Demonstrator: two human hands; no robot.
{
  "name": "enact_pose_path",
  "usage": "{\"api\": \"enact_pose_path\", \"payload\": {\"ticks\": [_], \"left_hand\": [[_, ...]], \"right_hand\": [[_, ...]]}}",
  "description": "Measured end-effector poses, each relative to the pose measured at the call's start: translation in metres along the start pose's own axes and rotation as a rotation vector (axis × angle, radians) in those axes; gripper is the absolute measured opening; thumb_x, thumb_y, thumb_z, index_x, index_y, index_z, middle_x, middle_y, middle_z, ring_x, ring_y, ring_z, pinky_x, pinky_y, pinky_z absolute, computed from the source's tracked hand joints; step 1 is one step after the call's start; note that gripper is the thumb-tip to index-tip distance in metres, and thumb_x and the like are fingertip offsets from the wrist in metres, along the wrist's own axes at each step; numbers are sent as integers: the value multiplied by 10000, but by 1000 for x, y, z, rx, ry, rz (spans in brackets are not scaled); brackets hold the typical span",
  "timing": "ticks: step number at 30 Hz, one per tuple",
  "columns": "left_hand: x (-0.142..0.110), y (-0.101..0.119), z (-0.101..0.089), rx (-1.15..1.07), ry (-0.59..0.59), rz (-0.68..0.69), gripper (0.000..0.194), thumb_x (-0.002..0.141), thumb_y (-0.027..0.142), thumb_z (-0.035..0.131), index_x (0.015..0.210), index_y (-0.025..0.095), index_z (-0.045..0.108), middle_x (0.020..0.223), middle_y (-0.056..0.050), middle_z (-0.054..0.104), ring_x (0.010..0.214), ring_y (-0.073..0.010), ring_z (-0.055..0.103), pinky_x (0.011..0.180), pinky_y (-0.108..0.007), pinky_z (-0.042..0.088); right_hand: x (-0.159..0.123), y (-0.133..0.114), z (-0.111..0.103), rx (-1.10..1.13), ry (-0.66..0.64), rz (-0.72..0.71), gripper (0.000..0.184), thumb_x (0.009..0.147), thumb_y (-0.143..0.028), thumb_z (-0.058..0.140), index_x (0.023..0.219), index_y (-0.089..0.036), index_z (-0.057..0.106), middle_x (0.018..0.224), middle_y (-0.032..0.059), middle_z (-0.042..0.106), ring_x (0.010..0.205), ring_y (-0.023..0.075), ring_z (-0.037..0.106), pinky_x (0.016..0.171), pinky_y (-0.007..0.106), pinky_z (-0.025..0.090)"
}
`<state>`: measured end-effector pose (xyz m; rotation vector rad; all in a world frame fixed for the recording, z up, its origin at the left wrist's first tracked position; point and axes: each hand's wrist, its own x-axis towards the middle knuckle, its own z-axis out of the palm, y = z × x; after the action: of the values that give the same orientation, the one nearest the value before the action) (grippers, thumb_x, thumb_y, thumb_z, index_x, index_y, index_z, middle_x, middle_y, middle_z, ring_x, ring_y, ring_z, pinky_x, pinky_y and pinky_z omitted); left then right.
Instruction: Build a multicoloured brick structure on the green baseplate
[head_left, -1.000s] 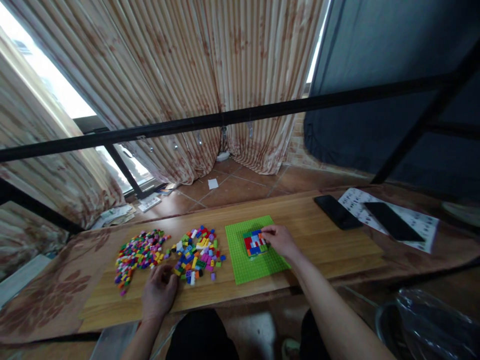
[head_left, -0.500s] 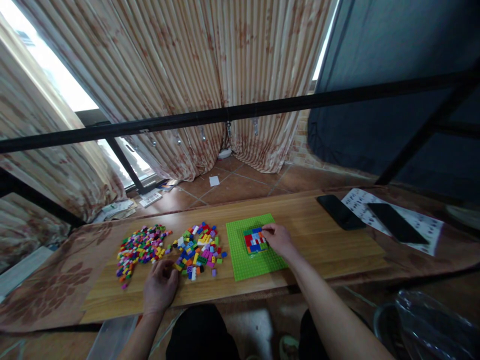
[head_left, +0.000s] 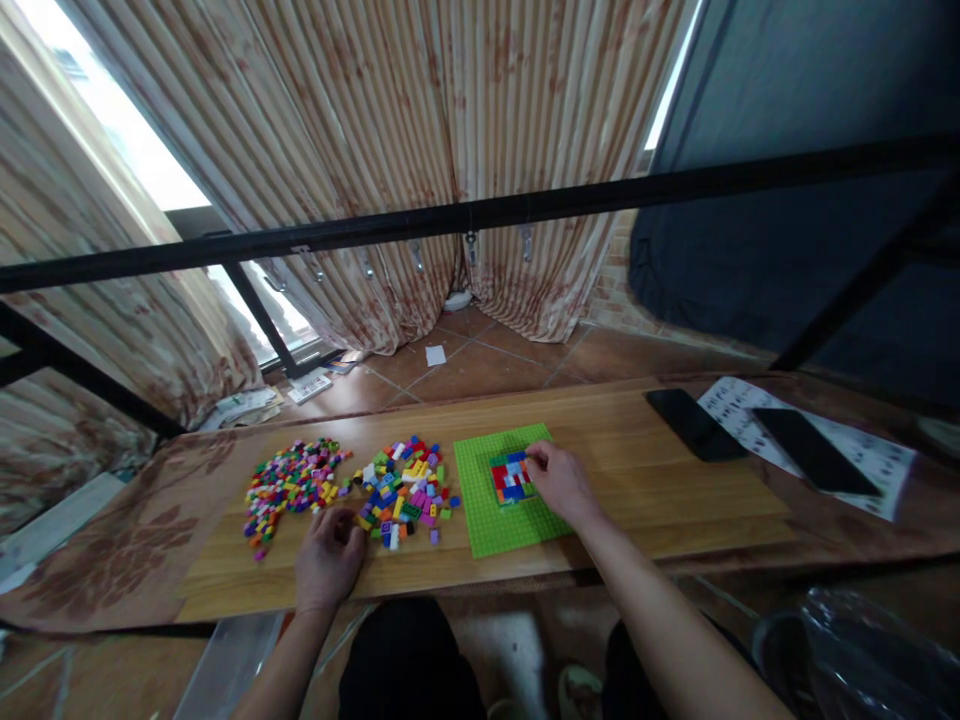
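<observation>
A green studded baseplate (head_left: 474,520) lies on the wooden board. On it sits a flat patch of red, blue, white and green building bricks (head_left: 512,482). My right hand (head_left: 559,485) reaches over the plate with thumb and forefinger pinched at the patch's right edge; what is between the fingertips is too small to tell. My left hand (head_left: 328,562) rests on the board with its fingers curled, beside a pile of larger loose bricks (head_left: 409,490). Whatever those curled fingers may hold is hidden. Smaller colourful pieces (head_left: 296,485) are heaped beyond it, to the left.
The wooden board (head_left: 637,520) lies on a brown patterned cloth (head_left: 142,540). At the right are a black phone (head_left: 696,424), a printed sheet (head_left: 731,400) and a second dark phone (head_left: 816,450) on the sheet. A black rail (head_left: 495,212) crosses behind, before curtains (head_left: 360,130).
The view has shifted slightly, so the board's items sit a little differently in the picture. Both hands keep nearly the same places, the right one at the brick patch.
</observation>
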<state>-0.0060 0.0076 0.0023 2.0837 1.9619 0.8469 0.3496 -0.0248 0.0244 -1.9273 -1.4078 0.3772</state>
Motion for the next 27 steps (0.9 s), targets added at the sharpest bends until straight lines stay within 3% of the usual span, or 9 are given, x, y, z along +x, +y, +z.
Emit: {"api": "enact_pose_path", "payload": {"ticks": [13, 19, 22, 27], "left_hand": [[-1, 0, 1, 6, 8, 7, 129, 744, 264, 528, 832, 198, 596, 869, -32, 612, 728, -166, 592, 660, -271, 457], [-1, 1, 2, -17, 18, 5, 120, 746, 268, 524, 814, 196, 592, 877, -35, 610, 726, -165, 592, 655, -271, 455], [-2, 2, 2, -30, 25, 12, 110, 735, 261, 525, 799, 198, 589, 863, -33, 610, 717, -165, 588, 648, -271, 453], [-3, 4, 1, -28, 41, 21, 100, 729, 243, 518, 792, 198, 582, 842, -32, 603, 713, -163, 582, 641, -268, 448]], "right_hand": [[1, 10, 7, 151, 75, -29, 196, 792, -258, 526, 892, -194, 683, 720, 35, 692, 659, 179, 625, 650, 298, 473], [9, 22, -4, 287, 168, -54, 347, 849, -312, 418, 1067, -162, 644, 954, 111, 707, 831, 206, 650, 734, 347, 510], [6, 16, -5, 310, 93, -146, 378, 804, -305, 514, 1153, -198, 613, 1109, 107, 671, 986, 226, 624, 827, 386, 499], [-2, -2, 6, 193, -101, -341, 500, 748, -233, 601, 1246, -247, 562, 1275, 79, 579, 1201, 237, 498, 1044, 451, 360]]}}
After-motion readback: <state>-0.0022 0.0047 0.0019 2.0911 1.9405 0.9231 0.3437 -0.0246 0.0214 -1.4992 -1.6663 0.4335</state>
